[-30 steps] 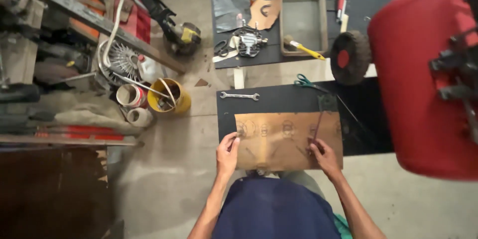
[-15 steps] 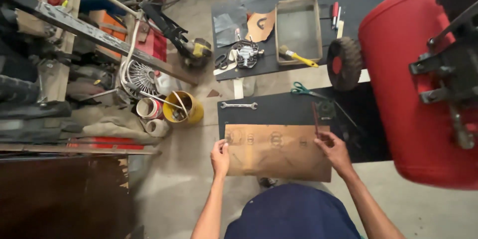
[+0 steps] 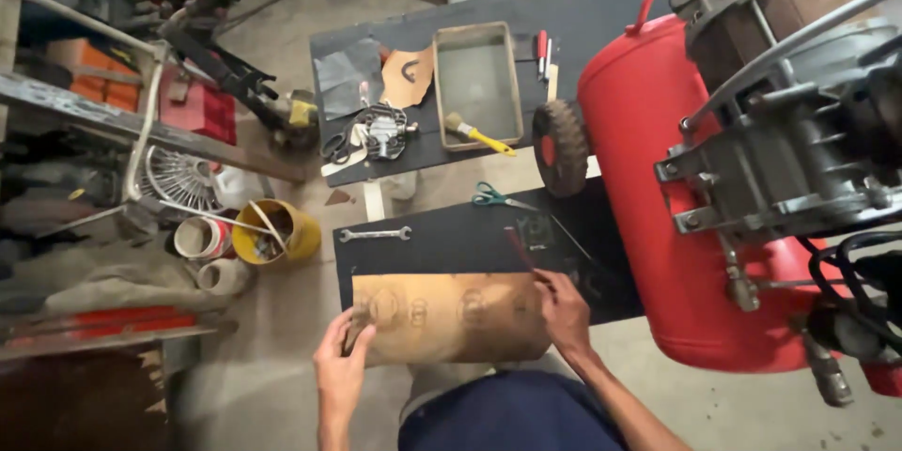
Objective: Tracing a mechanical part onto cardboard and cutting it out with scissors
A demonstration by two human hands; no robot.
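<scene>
A brown sheet of cardboard-like material (image 3: 451, 317) with faint drawn outlines lies across the near edge of a low black board (image 3: 442, 244). My left hand (image 3: 343, 366) grips the sheet's left edge. My right hand (image 3: 564, 312) holds its right edge, fingers curled over the top corner. A wrench (image 3: 374, 235) lies on the board just beyond the sheet, and green-handled scissors (image 3: 493, 197) rest at the board's far edge. Small dark tools (image 3: 534, 233) sit beside my right hand.
A big red air compressor tank (image 3: 676, 188) with its wheel (image 3: 561, 146) stands on the right. A farther black table (image 3: 489, 66) carries a metal tray (image 3: 476, 83), a brush, and tools. A yellow bucket (image 3: 277, 230), cans and shelving crowd the left.
The view has tilted and moved closer. The sheet has slid toward me, off the board's near edge, with both hands still on its ends.
</scene>
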